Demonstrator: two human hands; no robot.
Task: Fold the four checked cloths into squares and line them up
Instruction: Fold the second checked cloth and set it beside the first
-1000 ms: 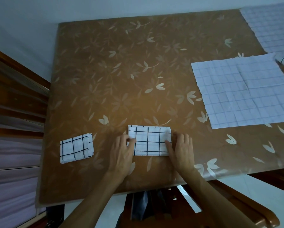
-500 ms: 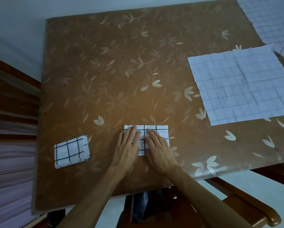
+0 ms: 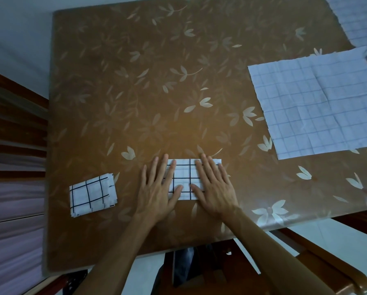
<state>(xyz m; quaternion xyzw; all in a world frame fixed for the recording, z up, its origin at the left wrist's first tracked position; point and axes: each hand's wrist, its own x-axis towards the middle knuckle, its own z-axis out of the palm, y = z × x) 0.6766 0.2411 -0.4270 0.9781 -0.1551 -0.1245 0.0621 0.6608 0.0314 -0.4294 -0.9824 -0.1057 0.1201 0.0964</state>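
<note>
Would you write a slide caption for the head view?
Left hand and right hand press a cloth flat; a folded square lies left, two open cloths right.

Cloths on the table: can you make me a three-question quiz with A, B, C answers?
1. Where is the small folded cloth? A) table's left side B) table's right side C) floor
2. How many cloths lie spread open? A) one B) two C) four
3. What are the left hand and right hand doing? A) pressing flat on a long cloth B) making fists C) waving
Answers: 1A, it sits left of both hands; 2B, near open cloth and far open cloth, both right; 3A, straight fingers lie on it.
</note>
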